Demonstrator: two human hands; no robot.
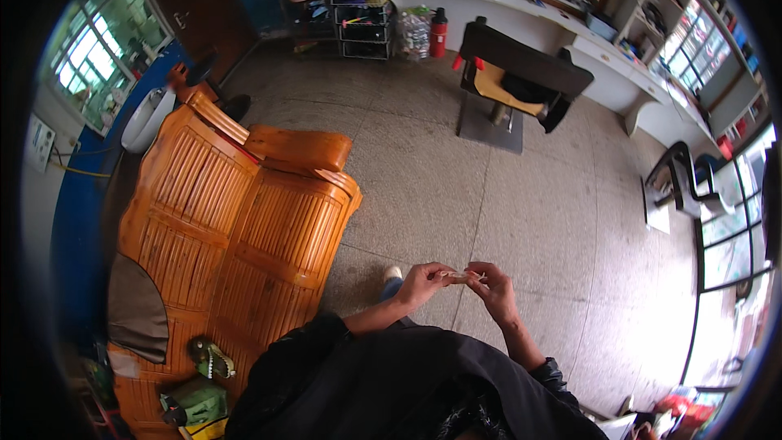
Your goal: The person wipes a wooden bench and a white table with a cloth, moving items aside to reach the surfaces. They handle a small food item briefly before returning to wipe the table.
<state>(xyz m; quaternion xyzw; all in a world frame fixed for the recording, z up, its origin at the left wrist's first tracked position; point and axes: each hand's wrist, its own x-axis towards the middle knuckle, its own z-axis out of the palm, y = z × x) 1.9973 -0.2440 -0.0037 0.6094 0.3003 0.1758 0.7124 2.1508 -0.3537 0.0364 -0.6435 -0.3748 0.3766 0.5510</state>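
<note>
Between my two hands, in front of my dark top, stretches a small pale, thin thing (454, 275) with loose strand-like ends. It is too small to name surely; it could be string or elastic. My left hand (420, 287) pinches its left end between thumb and fingers. The other end is in the fingertips of my right hand (496, 293), where a bit of red shows. Both hands are held above the speckled floor (421, 195), with the tip of a pale shoe (393, 272) just left of them.
Along my left runs a slatted wooden bench (232, 244), bearing a brown cloth (135, 308), a toy dinosaur head (209, 357) and a green bag (198, 403). Ahead stand a salon chair (519, 73), a wire rack (363, 21) and a red flask (438, 33). Another chair (681, 180) is at right.
</note>
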